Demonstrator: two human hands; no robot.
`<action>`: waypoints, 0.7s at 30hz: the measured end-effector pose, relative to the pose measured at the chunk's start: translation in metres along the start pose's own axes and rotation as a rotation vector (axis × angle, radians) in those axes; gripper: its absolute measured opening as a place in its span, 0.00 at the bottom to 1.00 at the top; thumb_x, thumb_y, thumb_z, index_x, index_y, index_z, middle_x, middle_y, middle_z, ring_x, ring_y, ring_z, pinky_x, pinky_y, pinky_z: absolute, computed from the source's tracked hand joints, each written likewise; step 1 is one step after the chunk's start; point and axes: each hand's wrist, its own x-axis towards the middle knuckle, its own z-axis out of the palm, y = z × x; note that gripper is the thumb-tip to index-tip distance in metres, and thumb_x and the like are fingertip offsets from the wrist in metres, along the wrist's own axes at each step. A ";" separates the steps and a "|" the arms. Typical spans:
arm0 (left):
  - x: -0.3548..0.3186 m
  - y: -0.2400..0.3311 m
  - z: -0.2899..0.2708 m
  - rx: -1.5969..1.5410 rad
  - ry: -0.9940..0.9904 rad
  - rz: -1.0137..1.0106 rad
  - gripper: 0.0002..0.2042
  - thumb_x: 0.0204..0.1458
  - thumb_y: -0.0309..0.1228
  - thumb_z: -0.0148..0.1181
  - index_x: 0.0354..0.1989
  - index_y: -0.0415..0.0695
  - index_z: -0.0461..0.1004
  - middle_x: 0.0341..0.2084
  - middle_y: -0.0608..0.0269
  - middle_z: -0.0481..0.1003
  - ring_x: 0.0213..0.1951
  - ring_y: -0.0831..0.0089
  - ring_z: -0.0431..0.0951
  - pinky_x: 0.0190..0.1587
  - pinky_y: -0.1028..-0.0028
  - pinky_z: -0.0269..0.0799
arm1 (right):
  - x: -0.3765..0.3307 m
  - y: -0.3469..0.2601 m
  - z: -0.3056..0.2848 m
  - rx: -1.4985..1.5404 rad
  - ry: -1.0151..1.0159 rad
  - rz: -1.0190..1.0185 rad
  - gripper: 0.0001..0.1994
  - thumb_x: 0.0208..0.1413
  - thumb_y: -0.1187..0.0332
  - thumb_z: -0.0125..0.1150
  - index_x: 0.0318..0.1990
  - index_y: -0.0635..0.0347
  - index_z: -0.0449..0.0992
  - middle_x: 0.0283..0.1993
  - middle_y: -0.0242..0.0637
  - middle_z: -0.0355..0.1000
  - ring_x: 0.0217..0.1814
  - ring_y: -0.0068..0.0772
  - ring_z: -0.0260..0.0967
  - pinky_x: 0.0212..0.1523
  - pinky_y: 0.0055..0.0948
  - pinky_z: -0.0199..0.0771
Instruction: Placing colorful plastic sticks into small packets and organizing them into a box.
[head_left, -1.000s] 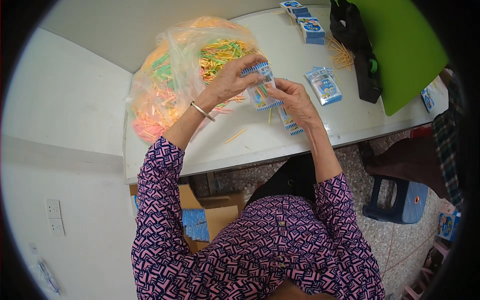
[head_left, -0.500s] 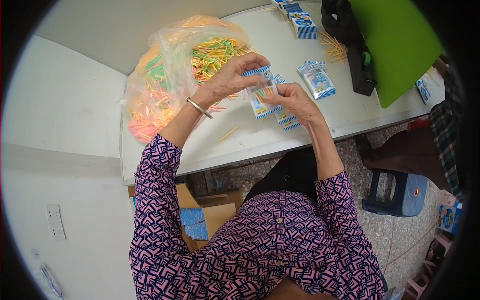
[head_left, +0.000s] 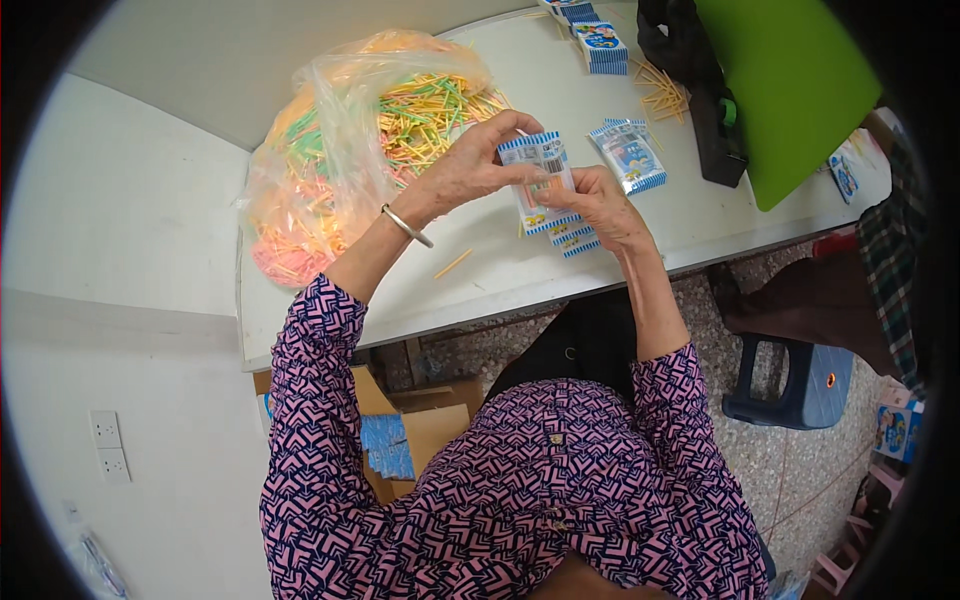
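Head view: a person seated at a white table (head_left: pixel 600 260) works a small packet with both hands
Item location: blue-and-white striped packet (head_left: pixel 537 170) held up above the table, just right of the clear bag of coloured sticks (head_left: pixel 370 150)
Handling estimate: thin film pouch, likely very light, soft and easily creased; contents appear to be slim sticks that could bend or slide out of an open end
Recommended hold: pinch at the side edges or the sealed ends, not across the flat middle
Left hand (head_left: pixel 470 172): fingers curled over the packet's top and left edge, clasping it
Right hand (head_left: pixel 597 205): fingertips closed against the packet's lower right edge, pinching it
Grip opening: narrow on both hands, only as wide as the pouch is thick
Nearby: more packets (head_left: pixel 568 235) lying under the right hand; one filled packet (head_left: pixel 628 155) apart to the right; a loose stick (head_left: pixel 452 264) on the table
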 end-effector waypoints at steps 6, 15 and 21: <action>0.008 -0.008 0.018 0.060 0.035 -0.007 0.20 0.48 0.29 0.63 0.48 0.36 0.67 0.39 0.63 0.72 0.42 0.78 0.70 0.45 0.77 0.68 | -0.006 0.002 -0.022 -0.107 -0.019 0.014 0.17 0.46 0.61 0.67 0.37 0.67 0.78 0.30 0.31 0.75 0.30 0.17 0.68 0.34 0.19 0.66; 0.009 -0.037 0.041 0.583 0.211 0.035 0.22 0.46 0.36 0.62 0.48 0.38 0.67 0.46 0.52 0.68 0.51 0.59 0.66 0.55 0.65 0.61 | 0.008 0.019 -0.100 -1.289 0.883 -0.259 0.16 0.43 0.61 0.66 0.37 0.61 0.77 0.44 0.41 0.70 0.48 0.45 0.62 0.48 0.37 0.62; 0.012 -0.035 0.039 0.598 0.228 0.130 0.21 0.45 0.38 0.62 0.46 0.39 0.68 0.46 0.52 0.69 0.51 0.57 0.66 0.55 0.64 0.60 | 0.017 0.028 -0.113 -1.147 0.895 -0.429 0.09 0.46 0.67 0.62 0.33 0.62 0.77 0.38 0.38 0.72 0.43 0.43 0.64 0.46 0.34 0.63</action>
